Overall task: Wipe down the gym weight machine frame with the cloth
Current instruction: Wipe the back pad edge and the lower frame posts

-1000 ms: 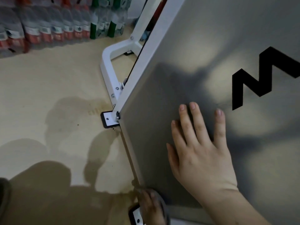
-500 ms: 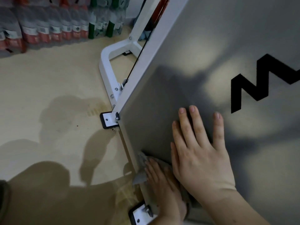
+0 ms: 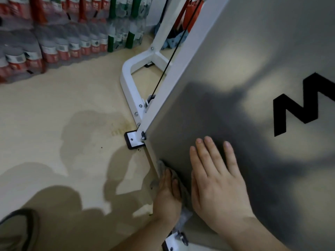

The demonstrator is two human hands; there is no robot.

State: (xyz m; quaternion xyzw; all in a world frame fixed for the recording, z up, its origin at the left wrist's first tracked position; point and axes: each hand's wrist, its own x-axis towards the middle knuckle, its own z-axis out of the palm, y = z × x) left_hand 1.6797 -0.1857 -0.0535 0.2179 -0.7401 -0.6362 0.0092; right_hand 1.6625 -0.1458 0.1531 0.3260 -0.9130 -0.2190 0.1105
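Head view: a grey cloth [image 3: 161,166] lies at the lower left edge of the machine's grey panel [image 3: 235,69], pressed under the straight fingers of the left hand [image 3: 167,194]. Just beside it, the right hand [image 3: 215,180] rests flat and spread on the panel.

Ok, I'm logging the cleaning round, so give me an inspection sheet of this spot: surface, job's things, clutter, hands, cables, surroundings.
Surface: grey panel with a black logo.
Job's things: cloth under the left hand at the panel's lower left edge; white frame bolted to a foot plate.
Clutter: dark specks by the foot plate.
Hands: left hand flat on the cloth; right hand flat on the panel, fingers straight.
Cables: one black cable along the frame's upright.
Surroundings: stained beige floor; packs of bottles at the back.
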